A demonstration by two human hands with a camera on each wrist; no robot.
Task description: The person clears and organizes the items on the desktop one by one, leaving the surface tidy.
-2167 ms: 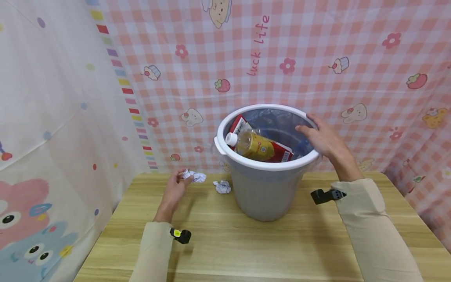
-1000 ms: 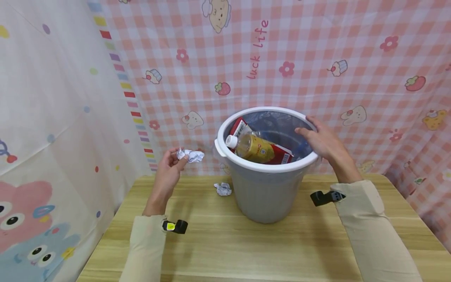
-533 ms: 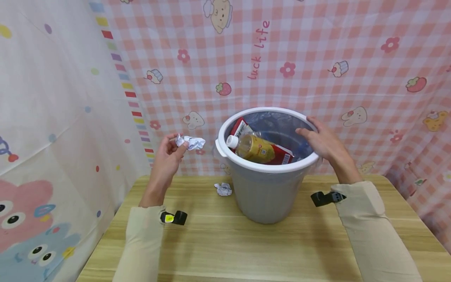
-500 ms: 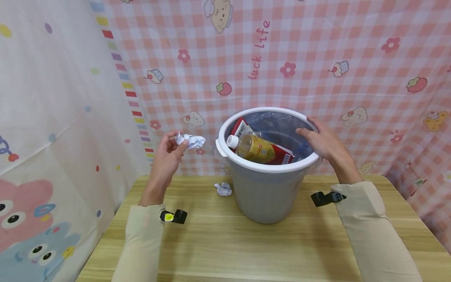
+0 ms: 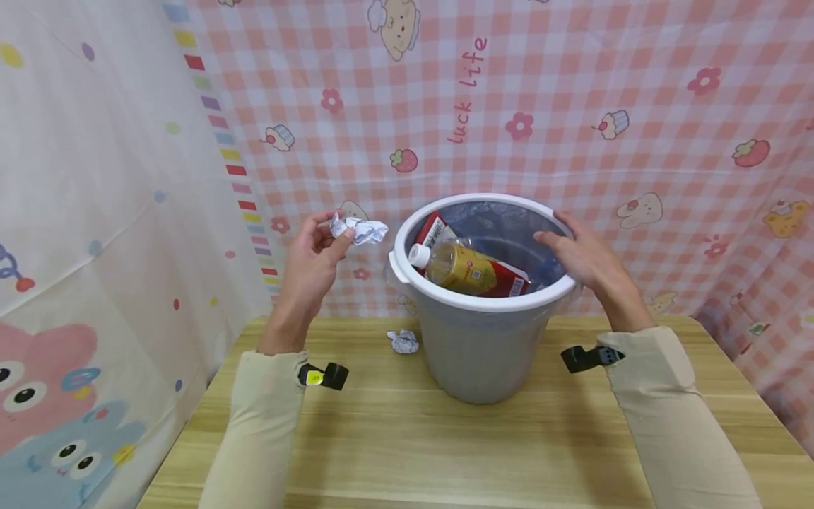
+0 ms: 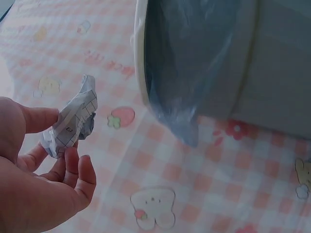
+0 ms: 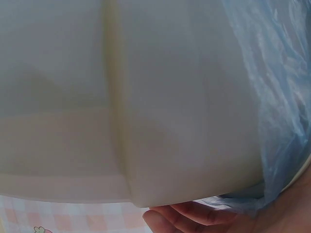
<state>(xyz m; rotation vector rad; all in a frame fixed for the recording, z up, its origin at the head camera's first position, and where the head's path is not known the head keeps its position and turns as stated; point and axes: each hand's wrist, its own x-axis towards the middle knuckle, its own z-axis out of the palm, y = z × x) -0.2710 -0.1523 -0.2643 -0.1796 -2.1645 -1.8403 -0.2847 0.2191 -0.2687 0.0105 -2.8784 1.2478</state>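
Thumb and fingertips of my left hand (image 5: pixel 310 272) pinch a crumpled piece of paper (image 5: pixel 362 231), raised above the table just left of the bin's rim. Printed lines show on that paper in the left wrist view. My right hand (image 5: pixel 588 256) grips the white rim of a grey trash bin (image 5: pixel 486 353), thumb inside and fingers outside. A bluish bag (image 7: pixel 286 97) lines the bin. Inside lie a plastic bottle (image 5: pixel 458 267) with a yellow label and white cap, and red packaging (image 5: pixel 514 284). A second crumpled paper ball (image 5: pixel 403 342) rests on the table beside the bin.
The bin stands upright on a wooden table (image 5: pixel 407 452). Behind it hangs a pink checked cloth (image 5: pixel 470 141), close to the table's back edge. A white patterned cloth (image 5: pixel 127 233) closes off the left side.
My left hand has lifted the crumpled paper from the table, up to the height of the bin's rim, and lately shifted right toward it. My right hand stays on the rim.
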